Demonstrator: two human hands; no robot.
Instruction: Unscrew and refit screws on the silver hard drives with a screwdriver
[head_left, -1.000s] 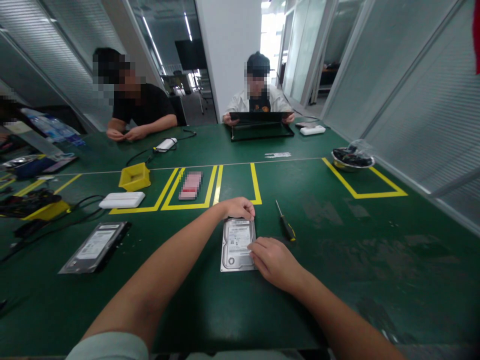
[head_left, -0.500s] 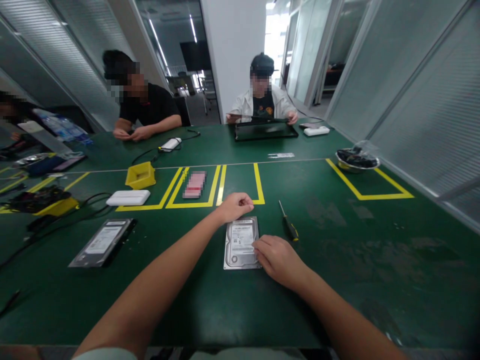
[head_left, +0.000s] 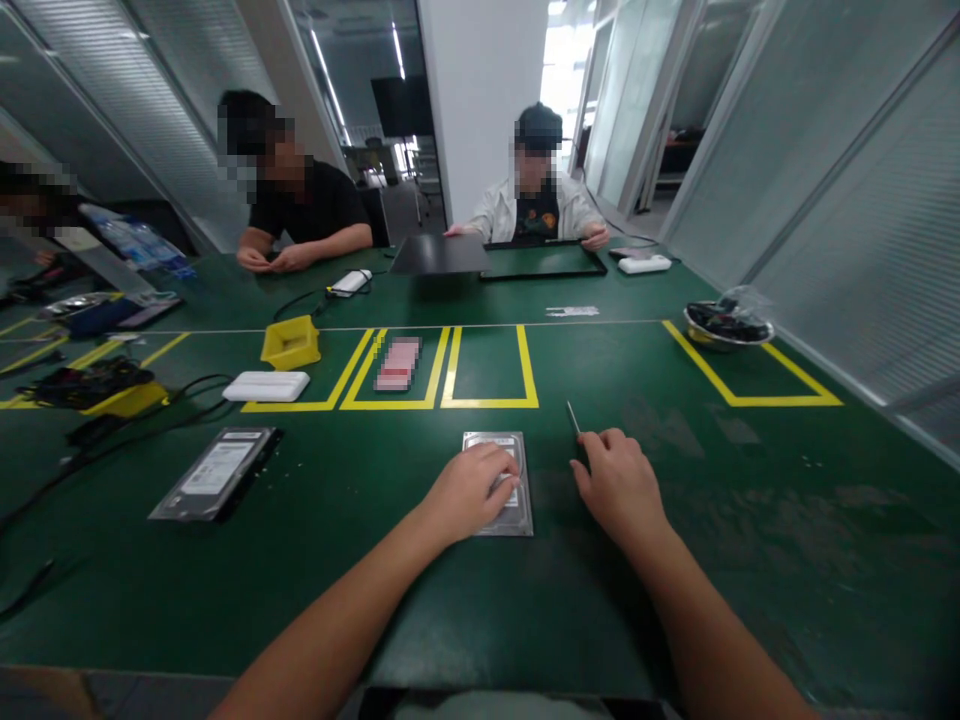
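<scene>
A silver hard drive [head_left: 517, 520] lies flat on the green table in front of me, its label partly covered. Over it rests my left hand [head_left: 474, 488], fingers curled toward the thumb; whether something small is between them is hidden. To the right, my right hand [head_left: 616, 475] is closed over the handle of a screwdriver [head_left: 573, 418]. Only the metal shaft shows, pointing away from me, and the handle is covered by the fingers.
Another hard drive [head_left: 221, 465] lies at left, near a white power bank [head_left: 266, 386] and a yellow bin [head_left: 291, 343]. Yellow tape [head_left: 491, 403] marks areas. A metal bowl [head_left: 726, 338] of dark parts stands right. Across the table, a person [head_left: 536, 205] holds a dark panel [head_left: 440, 255] and frame.
My left hand has come back from beyond the hard drive onto it. My right hand has left the drive's edge, moved right and closed on the screwdriver. The person opposite has shifted the panel leftward.
</scene>
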